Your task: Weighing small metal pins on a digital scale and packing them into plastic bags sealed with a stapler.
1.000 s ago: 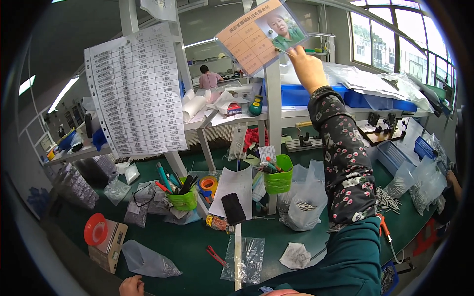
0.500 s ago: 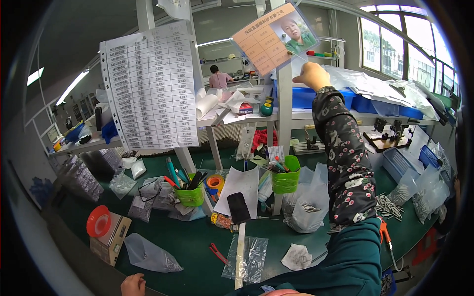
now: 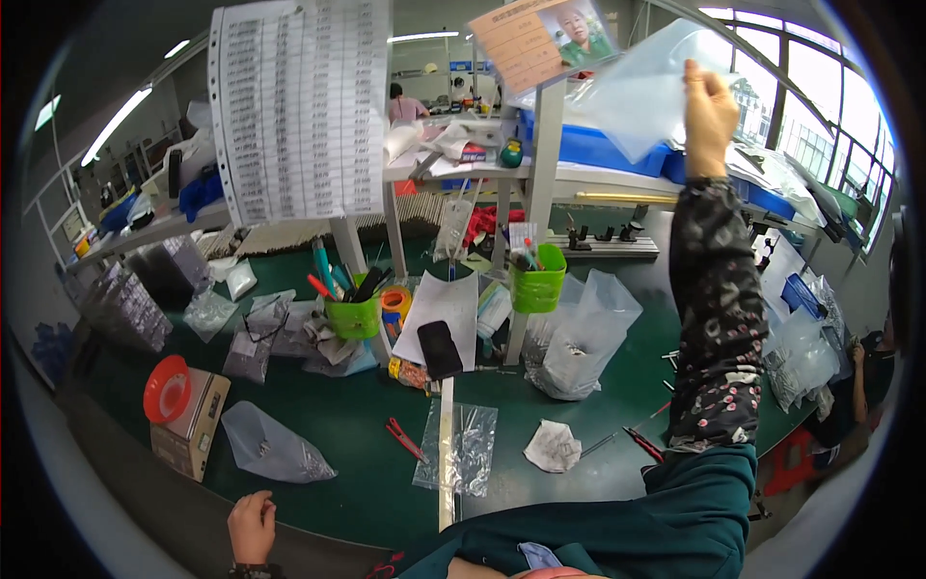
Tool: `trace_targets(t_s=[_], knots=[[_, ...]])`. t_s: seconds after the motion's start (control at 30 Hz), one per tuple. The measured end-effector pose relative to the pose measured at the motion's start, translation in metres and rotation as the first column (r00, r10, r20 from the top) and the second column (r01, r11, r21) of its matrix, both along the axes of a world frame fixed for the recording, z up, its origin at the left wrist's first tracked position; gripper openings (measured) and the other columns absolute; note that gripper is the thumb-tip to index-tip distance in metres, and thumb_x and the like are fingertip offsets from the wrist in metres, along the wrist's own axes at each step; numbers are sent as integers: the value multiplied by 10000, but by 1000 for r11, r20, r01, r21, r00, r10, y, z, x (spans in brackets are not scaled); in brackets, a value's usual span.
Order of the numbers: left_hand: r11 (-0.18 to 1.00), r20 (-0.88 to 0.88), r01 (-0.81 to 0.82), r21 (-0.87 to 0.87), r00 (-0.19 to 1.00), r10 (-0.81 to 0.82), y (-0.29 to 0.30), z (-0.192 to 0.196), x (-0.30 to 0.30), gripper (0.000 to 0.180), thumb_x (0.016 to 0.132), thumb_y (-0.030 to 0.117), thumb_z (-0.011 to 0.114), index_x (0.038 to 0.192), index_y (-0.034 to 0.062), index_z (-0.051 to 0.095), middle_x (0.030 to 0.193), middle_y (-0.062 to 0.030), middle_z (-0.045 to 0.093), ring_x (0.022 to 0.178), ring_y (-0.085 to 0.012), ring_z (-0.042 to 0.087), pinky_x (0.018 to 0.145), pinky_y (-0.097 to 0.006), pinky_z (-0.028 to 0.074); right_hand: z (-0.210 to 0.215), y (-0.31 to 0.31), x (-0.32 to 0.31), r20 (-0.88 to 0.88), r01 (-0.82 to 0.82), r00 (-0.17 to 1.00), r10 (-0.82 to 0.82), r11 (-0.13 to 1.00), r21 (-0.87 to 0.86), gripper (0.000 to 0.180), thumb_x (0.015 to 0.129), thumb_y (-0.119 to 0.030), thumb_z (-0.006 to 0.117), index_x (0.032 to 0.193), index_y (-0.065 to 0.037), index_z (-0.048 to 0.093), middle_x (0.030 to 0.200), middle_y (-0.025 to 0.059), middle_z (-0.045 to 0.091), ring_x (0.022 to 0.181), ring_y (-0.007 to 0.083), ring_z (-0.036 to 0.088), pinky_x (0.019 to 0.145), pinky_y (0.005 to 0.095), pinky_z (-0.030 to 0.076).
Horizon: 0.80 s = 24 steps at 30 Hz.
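My right hand is raised high over the bench and pinches the corner of an empty clear plastic bag, which hangs to its left. My left hand rests with curled fingers on the near edge of the green table and holds nothing. Nearest my left hand lies a clear bag with small parts. A flat clear bag and a metal ruler lie on the table in front of me, with red-handled scissors beside them.
A hanging printed list and a card with a photo block the upper view. Two green cups of tools, a black phone, a cardboard box with a red lid and several filled bags stand around. Another person sits at the right edge.
My right hand has pulled the clear bag off the shelf area and now holds it up, further right. The view has shifted left and down. My left hand stays at the table edge.
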<state>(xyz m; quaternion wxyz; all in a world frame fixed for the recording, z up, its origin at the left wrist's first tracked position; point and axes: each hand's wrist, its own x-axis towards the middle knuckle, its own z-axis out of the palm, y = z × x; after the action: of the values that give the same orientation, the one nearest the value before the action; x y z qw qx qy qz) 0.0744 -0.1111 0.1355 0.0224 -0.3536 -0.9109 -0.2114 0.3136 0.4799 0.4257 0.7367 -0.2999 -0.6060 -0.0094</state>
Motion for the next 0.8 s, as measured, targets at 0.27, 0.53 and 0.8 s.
trace_targets(t_s=[0.27, 0.53, 0.8], knots=[[890, -87, 298, 344, 954, -286, 19, 19, -32, 171, 722, 16, 587, 892, 14, 577, 793, -111, 585, 743, -279, 569, 656, -320, 447, -126, -251, 63, -61, -456, 889, 453, 870, -185, 224, 858, -129, 532, 962, 61, 591, 881, 133, 618, 752, 158, 588, 691, 235, 475], [505, 298, 519, 690, 432, -851, 14, 21, -27, 239, 731, 155, 669, 898, 25, 559, 803, -61, 595, 685, -132, 585, 540, -246, 443, -235, -444, -104, -166, -627, 632, 757, 373, -684, 175, 675, -4, 693, 803, 13, 575, 631, -37, 480, 554, 46, 421, 495, 186, 341], [423, 251, 580, 697, 354, -901, 5, 9, -71, 727, 571, 434, 771, 1065, 13, 443, 935, -149, 538, 797, -298, 572, 631, -330, 468, -286, -520, -190, -43, -598, 728, 685, 602, -529, 231, 657, -88, 729, 661, -9, 511, 556, 38, 374, 493, 112, 356, 436, 253, 299]])
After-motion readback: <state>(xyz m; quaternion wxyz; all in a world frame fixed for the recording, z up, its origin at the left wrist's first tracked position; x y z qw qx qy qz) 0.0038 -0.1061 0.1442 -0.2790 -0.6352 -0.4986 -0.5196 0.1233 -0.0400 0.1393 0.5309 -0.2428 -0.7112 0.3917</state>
